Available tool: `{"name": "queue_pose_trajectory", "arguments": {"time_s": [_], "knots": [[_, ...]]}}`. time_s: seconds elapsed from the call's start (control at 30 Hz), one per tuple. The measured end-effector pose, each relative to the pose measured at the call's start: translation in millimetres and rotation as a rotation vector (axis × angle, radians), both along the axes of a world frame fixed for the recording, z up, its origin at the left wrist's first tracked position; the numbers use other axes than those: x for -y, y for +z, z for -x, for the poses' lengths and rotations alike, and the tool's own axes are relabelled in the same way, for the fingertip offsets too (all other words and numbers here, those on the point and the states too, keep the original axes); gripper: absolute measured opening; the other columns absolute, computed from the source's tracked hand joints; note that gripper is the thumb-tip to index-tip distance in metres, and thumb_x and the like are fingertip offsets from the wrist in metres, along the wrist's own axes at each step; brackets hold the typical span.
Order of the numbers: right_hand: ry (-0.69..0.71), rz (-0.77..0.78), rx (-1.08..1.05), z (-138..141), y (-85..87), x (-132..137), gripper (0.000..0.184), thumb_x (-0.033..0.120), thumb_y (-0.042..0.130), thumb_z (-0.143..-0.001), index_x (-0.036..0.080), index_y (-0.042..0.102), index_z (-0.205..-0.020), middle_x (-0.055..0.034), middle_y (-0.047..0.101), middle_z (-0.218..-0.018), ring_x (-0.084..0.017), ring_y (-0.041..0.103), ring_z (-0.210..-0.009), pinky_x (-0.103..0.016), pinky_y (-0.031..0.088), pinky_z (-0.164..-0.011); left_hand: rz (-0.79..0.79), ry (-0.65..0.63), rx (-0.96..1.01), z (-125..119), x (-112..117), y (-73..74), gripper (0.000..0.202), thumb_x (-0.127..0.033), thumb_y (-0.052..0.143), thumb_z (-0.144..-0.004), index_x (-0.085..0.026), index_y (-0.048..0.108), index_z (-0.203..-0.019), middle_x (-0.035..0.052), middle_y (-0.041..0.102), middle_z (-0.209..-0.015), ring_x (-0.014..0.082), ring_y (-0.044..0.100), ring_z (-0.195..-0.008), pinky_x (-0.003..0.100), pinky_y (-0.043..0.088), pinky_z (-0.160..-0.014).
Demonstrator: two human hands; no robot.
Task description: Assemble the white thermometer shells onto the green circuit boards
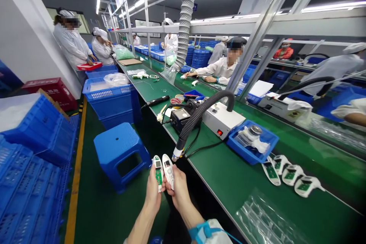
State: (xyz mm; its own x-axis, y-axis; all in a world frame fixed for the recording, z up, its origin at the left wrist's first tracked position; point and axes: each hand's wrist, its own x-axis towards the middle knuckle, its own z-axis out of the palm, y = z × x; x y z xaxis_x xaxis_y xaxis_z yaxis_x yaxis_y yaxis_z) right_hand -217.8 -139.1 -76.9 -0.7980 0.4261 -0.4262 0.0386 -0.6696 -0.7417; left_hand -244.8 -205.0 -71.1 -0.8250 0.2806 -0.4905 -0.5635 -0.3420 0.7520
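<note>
My left hand (154, 188) is closed around a white handheld-device half with a green circuit board (158, 173) and a small screen showing. Close beside it, my right hand (178, 185) grips a white device cover (168, 169) with a dark display window and buttons. Both pieces are held upright, nearly side by side, in front of the bench edge. The nozzle of a black flexible hose (183, 139) hangs just above my right hand. Further right on the bench lie several white device halves with green boards (290, 175).
A fume extractor box (221, 120) and a soldering station (180, 116) stand on the green bench (211, 167). A blue tray (251, 156) holds parts. Clear plastic trays (265, 217) lie nearby. A blue stool (120, 139) and stacked blue crates (25, 183) stand left. A co-worker (220, 66) sits across.
</note>
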Motion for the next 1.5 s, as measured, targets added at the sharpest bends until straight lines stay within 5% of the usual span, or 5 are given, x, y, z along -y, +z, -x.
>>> {"name": "queue_pose_trajectory", "arguments": {"time_s": [0.4, 0.6, 0.97, 1.2, 1.5], "knots": [[-0.073, 0.273, -0.125, -134, 20.6, -41, 0.048, 0.052, 0.072, -0.074, 0.007, 0.068, -0.09, -0.0085, 0.068, -0.069, -0.015, 0.061, -0.056, -0.023, 0.046, -0.05, -0.152, -0.171, 0.065, -28, -23, -15.2, 0.039, -0.05, 0.059, -0.083, -0.012, 0.064, -0.088, -0.0025, 0.055, -0.066, 0.0015, 0.037, -0.038, 0.013, 0.023, -0.032], [-0.067, 0.332, -0.234, -186, 27.5, -38, 0.046, 0.046, 0.07, -0.079, 0.007, 0.07, -0.104, -0.012, 0.071, -0.083, -0.018, 0.065, -0.069, -0.026, 0.047, -0.06, -0.139, -0.293, 0.166, -79, -7, 5.0, 0.038, -0.045, 0.056, -0.087, -0.012, 0.064, -0.103, 0.0007, 0.058, -0.068, 0.0042, 0.042, -0.043, 0.016, 0.031, -0.037], [-0.092, 0.237, -0.254, -215, 36.1, -41, 0.041, 0.049, 0.069, -0.078, 0.011, 0.074, -0.094, -0.0106, 0.072, -0.084, -0.017, 0.066, -0.071, -0.025, 0.049, -0.064, -0.094, -0.427, 0.13, -120, -21, 53.6, 0.037, -0.038, 0.076, -0.073, -0.013, 0.069, -0.1, 0.0053, 0.068, -0.081, 0.0135, 0.062, -0.07, 0.022, 0.052, -0.066], [-0.134, -0.197, -0.174, -225, 33.0, -44, 0.053, 0.046, 0.076, -0.072, 0.02, 0.066, -0.118, -0.0109, 0.07, -0.11, -0.027, 0.064, -0.1, -0.041, 0.046, -0.095, 0.008, -0.552, -0.17, -149, -40, 57.8, 0.039, -0.041, 0.075, -0.073, -0.017, 0.066, -0.103, 0.0098, 0.071, -0.102, 0.0262, 0.064, -0.099, 0.031, 0.051, -0.085], [-0.261, -0.247, -0.188, -234, 30.3, -41, 0.042, 0.041, 0.076, -0.073, 0.023, 0.07, -0.112, -0.0086, 0.072, -0.094, -0.026, 0.067, -0.089, -0.035, 0.054, -0.079, 0.083, -0.634, -0.317, -171, -56, 47.9, 0.044, -0.041, 0.072, -0.075, -0.016, 0.063, -0.11, 0.0123, 0.071, -0.106, 0.0279, 0.064, -0.101, 0.034, 0.049, -0.09]]}}
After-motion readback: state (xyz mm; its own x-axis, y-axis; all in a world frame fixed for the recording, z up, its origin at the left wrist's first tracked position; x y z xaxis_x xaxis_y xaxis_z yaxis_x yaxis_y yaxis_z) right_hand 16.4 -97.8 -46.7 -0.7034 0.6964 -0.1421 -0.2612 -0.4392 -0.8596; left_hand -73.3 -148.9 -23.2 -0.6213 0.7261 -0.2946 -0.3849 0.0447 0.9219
